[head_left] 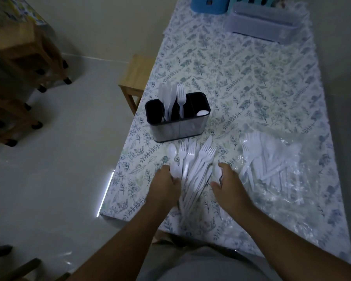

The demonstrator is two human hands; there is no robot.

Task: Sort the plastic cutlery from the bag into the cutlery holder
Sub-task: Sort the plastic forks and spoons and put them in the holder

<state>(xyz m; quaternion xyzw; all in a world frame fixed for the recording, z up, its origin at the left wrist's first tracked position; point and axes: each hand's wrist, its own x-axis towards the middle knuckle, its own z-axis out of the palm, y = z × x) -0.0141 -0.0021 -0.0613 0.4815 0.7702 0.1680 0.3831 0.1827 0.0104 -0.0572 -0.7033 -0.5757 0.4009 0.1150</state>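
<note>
A black and steel cutlery holder [177, 126] stands on the floral tablecloth, with knives and a fork upright in its middle slots and a spoon bowl showing in its right slot. In front of it lies a loose pile of white plastic cutlery [195, 169], mostly forks. My left hand [166, 187] rests on the pile's left edge, fingers curled on a white spoon [174, 169]. My right hand [226, 185] sits at the pile's right edge, gripping another white spoon [217, 175]. A clear plastic bag [272, 163] with more cutlery lies to the right.
A clear lidded box [265, 23] and a blue container [209, 5] stand at the table's far end. A wooden stool [136, 78] stands by the table's left edge. Stacked wooden stools [22, 78] stand at the far left on the floor.
</note>
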